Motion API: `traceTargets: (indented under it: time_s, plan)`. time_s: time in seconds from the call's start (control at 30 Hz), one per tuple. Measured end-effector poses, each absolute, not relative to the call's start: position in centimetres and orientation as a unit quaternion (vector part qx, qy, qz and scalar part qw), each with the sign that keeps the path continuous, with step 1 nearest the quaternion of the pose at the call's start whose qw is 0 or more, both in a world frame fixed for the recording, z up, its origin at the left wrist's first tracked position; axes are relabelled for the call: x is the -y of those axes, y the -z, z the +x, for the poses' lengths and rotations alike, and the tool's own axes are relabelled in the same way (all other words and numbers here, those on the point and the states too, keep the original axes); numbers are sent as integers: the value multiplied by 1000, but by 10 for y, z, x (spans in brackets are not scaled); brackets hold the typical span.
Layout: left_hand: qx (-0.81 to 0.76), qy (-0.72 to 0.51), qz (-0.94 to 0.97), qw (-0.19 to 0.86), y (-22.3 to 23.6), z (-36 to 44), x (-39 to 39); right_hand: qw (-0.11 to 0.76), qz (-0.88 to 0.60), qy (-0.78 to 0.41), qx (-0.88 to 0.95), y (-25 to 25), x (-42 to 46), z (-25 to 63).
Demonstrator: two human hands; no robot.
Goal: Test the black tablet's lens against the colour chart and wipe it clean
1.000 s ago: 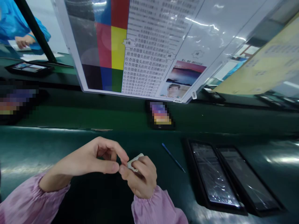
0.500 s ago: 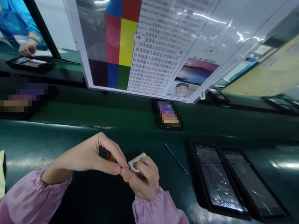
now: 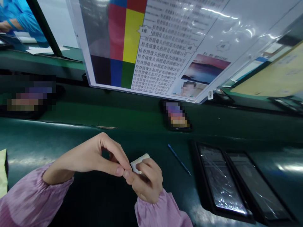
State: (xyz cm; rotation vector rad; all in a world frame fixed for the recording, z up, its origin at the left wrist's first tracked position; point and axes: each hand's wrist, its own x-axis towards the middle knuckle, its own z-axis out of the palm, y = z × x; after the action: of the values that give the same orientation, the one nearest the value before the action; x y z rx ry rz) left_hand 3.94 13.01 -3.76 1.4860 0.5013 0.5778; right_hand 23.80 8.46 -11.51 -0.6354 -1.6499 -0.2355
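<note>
My left hand [image 3: 104, 157] reaches in with thumb and index finger pinched together; whatever lies between the tips is too small or hidden to name. Its fingertips touch those of my right hand [image 3: 148, 179]. Curled fingers of the right hand hold a small white, flat piece [image 3: 138, 161], partly covered, which could be paper or cloth. Both hands are above the dark green table [image 3: 78, 129]. Right of them lies a thin blue stick-like tool [image 3: 179, 159]. Beyond it, two black-framed devices with film-covered screens [image 3: 220, 179] lie side by side.
A plastic-covered test chart [image 3: 132, 47] with colour blocks and Chinese text hangs ahead. Below it, a lit device [image 3: 177, 116] rests on the green strip; another [image 3: 28, 97] is at left. A co-worker's blue sleeve [image 3: 26, 19] shows top left. Yellow-green paper [image 3: 3, 171] lies at the left edge.
The view has shifted slightly, so the chart and devices appear farther right. My hands keep nearly the same pose. The co-worker's hand has moved left, away from the device in front of it.
</note>
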Motion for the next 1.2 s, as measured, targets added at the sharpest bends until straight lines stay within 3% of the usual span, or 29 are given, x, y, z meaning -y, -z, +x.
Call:
traceTargets:
  time_s: [1.2]
  plan:
    - [-241, -294, 674, 633, 47, 40, -131, 621, -318, 18, 716, 101, -83, 236]
